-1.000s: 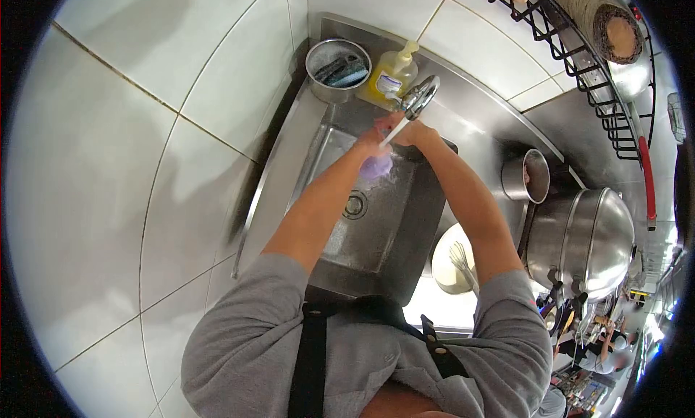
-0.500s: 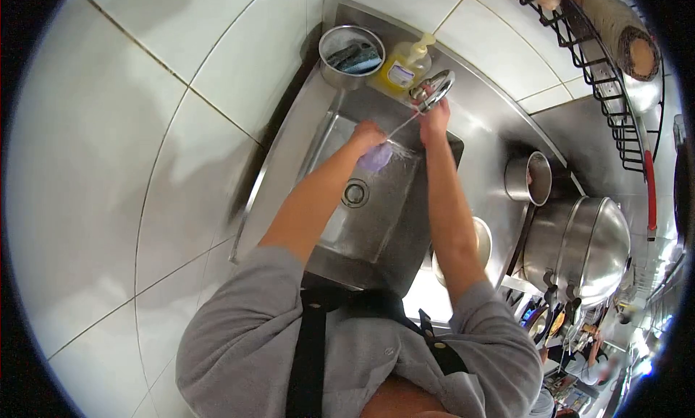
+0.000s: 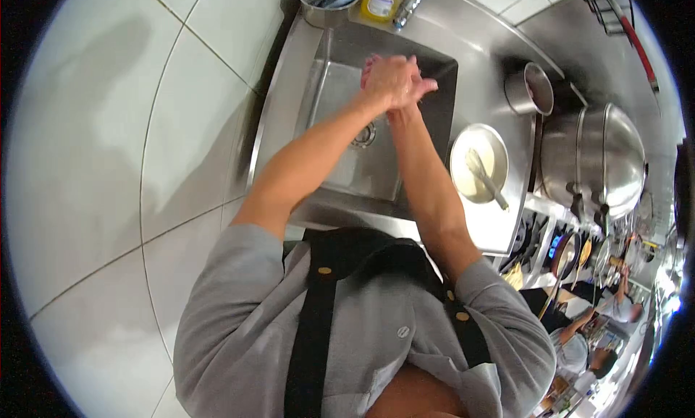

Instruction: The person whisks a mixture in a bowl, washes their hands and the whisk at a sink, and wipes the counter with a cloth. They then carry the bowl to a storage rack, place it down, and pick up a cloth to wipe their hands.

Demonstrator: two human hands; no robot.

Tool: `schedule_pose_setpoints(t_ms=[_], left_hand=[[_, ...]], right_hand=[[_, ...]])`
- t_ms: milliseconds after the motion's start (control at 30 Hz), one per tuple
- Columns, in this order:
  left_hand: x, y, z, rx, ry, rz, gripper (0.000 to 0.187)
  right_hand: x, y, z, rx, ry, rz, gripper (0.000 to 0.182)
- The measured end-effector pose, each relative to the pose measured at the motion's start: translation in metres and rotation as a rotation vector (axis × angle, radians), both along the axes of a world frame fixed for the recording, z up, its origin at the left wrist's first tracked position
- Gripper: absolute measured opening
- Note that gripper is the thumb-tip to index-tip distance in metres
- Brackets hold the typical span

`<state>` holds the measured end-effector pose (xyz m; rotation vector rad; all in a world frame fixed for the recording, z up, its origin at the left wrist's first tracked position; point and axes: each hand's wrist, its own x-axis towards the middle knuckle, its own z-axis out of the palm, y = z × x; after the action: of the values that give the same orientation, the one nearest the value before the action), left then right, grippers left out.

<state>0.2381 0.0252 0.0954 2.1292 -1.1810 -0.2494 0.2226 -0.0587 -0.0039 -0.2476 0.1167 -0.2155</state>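
Observation:
Over the steel sink (image 3: 347, 175), my left hand (image 3: 394, 81) lies across my right hand (image 3: 371, 65), its fingers curling round it toward the right. Most of my right hand is hidden beneath; only some reddish fingertips show past the left edge of my left hand. The two wrists cross close together above the basin, near the drain (image 3: 364, 136). Beyond the hands stands the chrome faucet (image 3: 410, 9), apart from both of them. A soap bottle (image 3: 381, 2) with yellow liquid stands beside it.
A metal pot (image 3: 326, 14) with dark scrubbing pads sits at the back left. Right of the sink are a bowl (image 3: 463, 190) with a whisk, a small pot (image 3: 517, 92) and a large lidded pot (image 3: 561, 154). Other people (image 3: 572, 353) stand farther off.
My right hand has left the faucet and my left hand now covers it. The water stream no longer shows. The purple thing by my left hand is out of sight, and the view has shifted.

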Motion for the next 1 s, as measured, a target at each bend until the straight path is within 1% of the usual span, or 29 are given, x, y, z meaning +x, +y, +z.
schedule_pose_setpoints(t_ms=[33,67,100,167,267,367,467,567,667,767,800,867,900,933,1000], left_hand=[[0.006,-0.003,0.002,0.032,-0.021,0.01,0.046],[0.01,-0.006,-0.004,-0.024,0.027,0.108,0.051],[0.017,-0.009,-0.01,-0.053,0.0,0.116,0.049],[0.026,-0.017,-0.038,-0.232,-0.021,0.214,0.048],[0.024,-0.011,-0.04,-0.277,0.003,0.293,0.047],[0.025,-0.009,-0.052,-0.299,0.043,0.299,0.039],[0.016,-0.001,-0.042,-0.315,0.189,0.386,0.036],[0.013,-0.01,-0.045,-0.627,0.163,0.398,0.026],[0.019,-0.013,-0.027,-0.758,-0.131,0.193,0.017],[0.009,-0.002,-0.001,-0.559,-0.232,0.032,0.017],[0.001,0.003,0.015,-0.479,-0.144,-0.003,0.023],[-0.012,0.007,0.049,-0.449,-0.295,0.024,0.029],[-0.017,0.006,0.057,-0.437,-0.371,0.04,0.031],[-0.014,-0.002,0.059,-0.554,-0.299,0.086,0.041],[-0.009,-0.004,0.066,-0.387,-0.262,0.178,0.046]], right_hand=[[0.005,0.006,0.002,-0.052,-0.08,0.0,0.055],[-0.001,0.013,0.001,-0.085,-0.058,-0.006,0.054],[-0.007,0.022,0.004,-0.118,-0.035,-0.011,0.053],[-0.013,0.038,0.03,-0.148,0.192,-0.028,0.05],[-0.023,0.054,0.064,-0.203,0.533,-0.047,0.048],[-0.034,0.057,0.047,-0.324,0.568,-0.017,0.043],[-0.037,0.058,0.048,-0.582,0.773,-0.048,0.039],[-0.038,0.054,0.051,-0.685,0.904,-0.183,0.042],[-0.038,0.056,0.084,-0.199,0.347,-0.241,0.046],[-0.04,0.026,0.118,-0.06,0.286,-0.094,0.051],[-0.038,0.021,0.12,-0.142,0.195,-0.077,0.05],[-0.034,0.016,0.118,-0.3,0.022,-0.042,0.05],[-0.029,0.014,0.116,-0.266,-0.061,-0.024,0.05],[-0.022,0.013,0.111,-0.232,-0.142,-0.006,0.05],[-0.003,0.016,0.105,-0.166,-0.307,0.033,0.05]])
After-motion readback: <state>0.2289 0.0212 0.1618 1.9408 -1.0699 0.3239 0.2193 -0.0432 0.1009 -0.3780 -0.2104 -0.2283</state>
